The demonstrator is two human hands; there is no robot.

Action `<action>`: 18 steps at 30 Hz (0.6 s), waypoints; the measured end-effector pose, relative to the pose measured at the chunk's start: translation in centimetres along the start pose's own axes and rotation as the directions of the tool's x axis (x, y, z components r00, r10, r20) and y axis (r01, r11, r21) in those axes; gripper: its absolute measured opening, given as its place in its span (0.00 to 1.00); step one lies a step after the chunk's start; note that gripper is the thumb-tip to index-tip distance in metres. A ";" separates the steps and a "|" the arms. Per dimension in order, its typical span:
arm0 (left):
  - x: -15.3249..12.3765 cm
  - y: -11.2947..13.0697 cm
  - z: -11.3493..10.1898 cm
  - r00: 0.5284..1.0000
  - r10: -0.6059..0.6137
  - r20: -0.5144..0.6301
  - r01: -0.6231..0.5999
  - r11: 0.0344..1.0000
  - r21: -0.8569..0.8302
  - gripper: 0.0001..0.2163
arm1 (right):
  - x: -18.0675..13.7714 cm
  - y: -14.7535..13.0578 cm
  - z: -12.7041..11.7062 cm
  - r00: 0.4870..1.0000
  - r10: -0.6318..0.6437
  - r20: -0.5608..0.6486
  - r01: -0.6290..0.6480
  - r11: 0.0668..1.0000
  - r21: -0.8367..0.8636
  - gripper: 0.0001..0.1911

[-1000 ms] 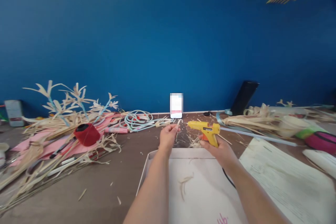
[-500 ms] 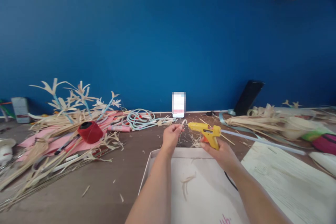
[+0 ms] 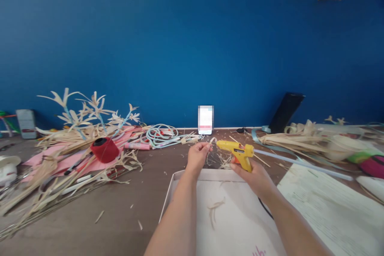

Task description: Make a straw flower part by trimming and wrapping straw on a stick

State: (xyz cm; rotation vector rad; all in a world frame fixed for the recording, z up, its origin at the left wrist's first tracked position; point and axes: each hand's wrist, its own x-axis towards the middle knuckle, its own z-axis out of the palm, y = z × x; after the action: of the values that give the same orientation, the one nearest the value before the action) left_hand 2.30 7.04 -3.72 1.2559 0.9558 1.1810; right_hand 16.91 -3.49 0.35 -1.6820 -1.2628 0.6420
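Note:
My right hand [image 3: 252, 176] is wrapped round the handle of a yellow hot glue gun [image 3: 235, 151], with a long glue stick [image 3: 303, 165] poking out of its back end to the right. Its nozzle points left, close to a small curled pale strip [image 3: 213, 140]. That strip is pinched between the fingertips of my left hand [image 3: 198, 156]. Both hands are above the far edge of a white box lid [image 3: 240, 212], on which a few thin fibre scraps [image 3: 215, 210] lie. Whether the nozzle touches the strip I cannot tell.
Left are pale fibre flowers [image 3: 97, 106] on blue stems, a red thread spool [image 3: 104, 150], pink paper [image 3: 57, 154] and a coiled light-blue cord [image 3: 162, 135]. A phone [image 3: 205, 120] leans on the blue partition [image 3: 192, 48]. Right lie fibre strips [image 3: 288, 139] and a printed sheet [image 3: 327, 204].
The whole view has shifted slightly, so everything appears a little further right. My hands keep their hold on the strip and the glue gun, with almost no movement between them.

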 end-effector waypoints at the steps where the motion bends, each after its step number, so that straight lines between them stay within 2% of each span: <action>1: 0.0 0.0 0.0 1.000 0.001 -0.002 -0.001 1.000 0.001 0.13 | -0.1 -0.1 0.1 1.000 0.001 -0.007 -0.001 1.000 0.001 0.16; 10: -0.2 0.4 0.2 1.000 -0.005 -0.003 0.005 1.000 0.000 0.13 | -0.3 -0.5 0.2 0.998 -0.013 -0.064 0.010 0.999 -0.050 0.15; 15: -0.1 0.4 0.2 1.000 0.006 -0.003 -0.006 1.000 0.009 0.13 | 0.3 0.2 -0.6 0.995 -0.022 0.093 0.030 0.996 -0.084 0.16; 18: -0.1 0.3 0.1 1.000 0.009 -0.002 -0.009 1.000 0.009 0.13 | 0.5 0.3 -0.9 0.994 -0.019 0.106 0.030 0.994 -0.104 0.17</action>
State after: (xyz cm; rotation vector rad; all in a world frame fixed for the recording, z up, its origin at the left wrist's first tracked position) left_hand 2.38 6.87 -3.41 1.2678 0.9586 1.1862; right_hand 17.96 -3.38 0.49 -1.7344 -1.4113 0.6665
